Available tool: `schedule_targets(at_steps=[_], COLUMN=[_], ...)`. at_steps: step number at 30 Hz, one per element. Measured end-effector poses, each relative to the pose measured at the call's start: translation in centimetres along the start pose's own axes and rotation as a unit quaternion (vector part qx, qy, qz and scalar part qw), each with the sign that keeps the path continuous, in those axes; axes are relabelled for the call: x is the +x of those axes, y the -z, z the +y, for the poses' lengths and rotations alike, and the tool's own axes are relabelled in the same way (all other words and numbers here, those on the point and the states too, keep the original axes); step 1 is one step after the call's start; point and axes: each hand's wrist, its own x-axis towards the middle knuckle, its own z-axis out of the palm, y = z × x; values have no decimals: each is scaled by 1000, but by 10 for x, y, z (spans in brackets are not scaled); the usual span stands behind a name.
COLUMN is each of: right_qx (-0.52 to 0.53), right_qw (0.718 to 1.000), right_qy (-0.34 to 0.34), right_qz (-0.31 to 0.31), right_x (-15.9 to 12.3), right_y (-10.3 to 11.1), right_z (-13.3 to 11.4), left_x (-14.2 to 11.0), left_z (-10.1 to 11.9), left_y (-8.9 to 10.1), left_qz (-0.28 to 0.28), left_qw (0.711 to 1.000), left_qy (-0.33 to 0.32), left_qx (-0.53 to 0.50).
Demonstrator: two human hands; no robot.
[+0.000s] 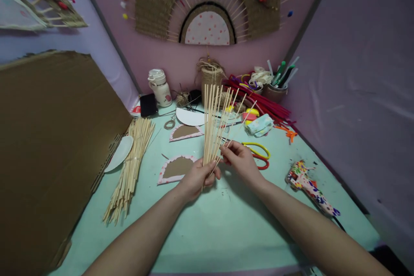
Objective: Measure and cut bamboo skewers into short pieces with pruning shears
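My left hand [200, 177] is closed round the lower ends of several thin wooden sticks [211, 125], which stand upright and fan out to the right. At the bunch's right side, my right hand [241, 161] pinches a stick between thumb and fingers. Just left of my left hand lies a half-round cardboard piece [177, 168] with a pink-dotted white border, and a similar half-round piece [186, 131] lies behind it. Scissors [263, 155] with yellow and red handles rest behind my right hand, which partly hides them.
A large bundle of sticks [131, 168] lies at left beside a cardboard sheet [48, 151]. A patterned glue gun [312, 187] lies at right. Along the back stand a white bottle [161, 88], a twine spool [210, 75] and a pen pot [275, 92]. A woven fan [152, 4] hangs above.
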Motion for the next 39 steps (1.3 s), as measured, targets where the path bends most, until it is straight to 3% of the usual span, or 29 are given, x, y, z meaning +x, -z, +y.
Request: schedule_targets(at_steps=[5,8,12,26,39], right_qx=[51,111,112,39,61], right_qw=[998,991,988,996,995], right_qy=[-46,-78,-100,-71,-80], right_qz=[-9,-13,-21,24,-15], right_x=[1,1,1,-2,-2], right_y=[0,-2,-2,-2,-2], right_z=[5,3,1,-4,-3], left_x=[2,2,3,1,-1], left_z=[-3,-6,-9,-7,-7], left_y=[1,0,-2,-4,-5], left_qz=[15,4,-17,-10,-57], left_qw=[1000,1000,1000,1000,997], left_qy=[1,2,6,12,42], left_qx=[-9,4,11,-3,-4])
